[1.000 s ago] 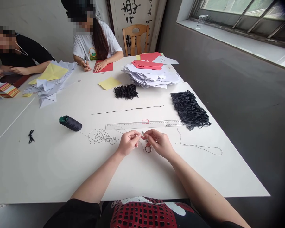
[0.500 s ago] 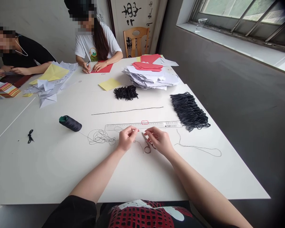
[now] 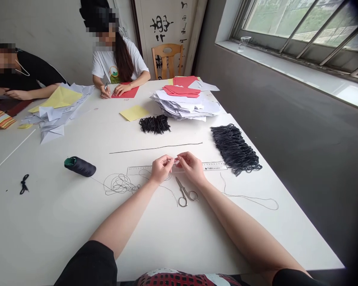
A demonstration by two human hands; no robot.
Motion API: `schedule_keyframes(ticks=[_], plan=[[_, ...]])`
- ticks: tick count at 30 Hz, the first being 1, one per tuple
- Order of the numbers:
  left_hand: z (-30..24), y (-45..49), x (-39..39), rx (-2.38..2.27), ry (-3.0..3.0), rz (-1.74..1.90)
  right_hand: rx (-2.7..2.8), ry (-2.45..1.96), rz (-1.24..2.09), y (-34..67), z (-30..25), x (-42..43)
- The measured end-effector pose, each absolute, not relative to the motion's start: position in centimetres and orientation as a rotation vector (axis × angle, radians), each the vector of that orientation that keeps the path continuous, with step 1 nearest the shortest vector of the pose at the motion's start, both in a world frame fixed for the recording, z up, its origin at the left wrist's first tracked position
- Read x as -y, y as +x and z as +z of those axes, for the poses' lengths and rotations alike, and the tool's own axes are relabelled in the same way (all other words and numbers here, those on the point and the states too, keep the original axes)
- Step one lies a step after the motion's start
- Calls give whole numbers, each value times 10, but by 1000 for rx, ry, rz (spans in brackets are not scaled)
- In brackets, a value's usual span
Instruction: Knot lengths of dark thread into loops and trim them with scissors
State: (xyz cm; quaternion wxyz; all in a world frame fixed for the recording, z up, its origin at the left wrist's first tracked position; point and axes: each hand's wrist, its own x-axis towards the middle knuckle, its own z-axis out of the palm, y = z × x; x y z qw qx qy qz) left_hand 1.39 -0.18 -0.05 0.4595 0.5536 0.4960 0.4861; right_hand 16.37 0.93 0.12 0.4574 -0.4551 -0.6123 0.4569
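Over the clear ruler [image 3: 214, 167], my left hand [image 3: 161, 168] is closed in a pinch on thin dark thread [image 3: 173, 193], whose loop and loose tail hang by its fingers. Fingertip to fingertip with it, my right hand [image 3: 191, 166] also pinches, seemingly on the same thread; the bit between the fingers is too fine to see clearly. Just below the hands lie scissors [image 3: 183, 193] with their blades slightly apart. A tangle of thread [image 3: 121, 184] runs left to a dark spool [image 3: 80, 167] lying on its side.
Beyond the ruler a straight black cord [image 3: 155, 148] lies across the white table [image 3: 155, 242]. Bundles of black cord loops [image 3: 235, 149] [image 3: 155, 124] and a paper stack [image 3: 185, 105] sit farther back. A loose thread [image 3: 256, 200] lies right. Two people work across the table.
My right hand has moved left and up from the scissors to meet my left fingertips, leaving the scissors uncovered. The whole view has shifted slightly.
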Motion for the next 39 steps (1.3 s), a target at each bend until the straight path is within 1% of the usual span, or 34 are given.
schedule_keyframes(ticks=[6, 15, 28, 35, 39], plan=[[0, 15, 2, -1219, 1389, 1153, 1540, -1101, 1226, 164, 1, -6], [1, 14, 3, -1261, 1376, 1109, 1551, -1129, 1267, 167, 1, -7], [1, 14, 3, -1208, 1314, 1159, 1569, -1113, 1162, 166, 0, -4], [-2, 14, 5, -1197, 1343, 1145, 1376, -1056, 1313, 167, -4, -9], [-3, 14, 4, -1216, 1371, 1116, 1451, -1092, 1329, 169, -3, -10]])
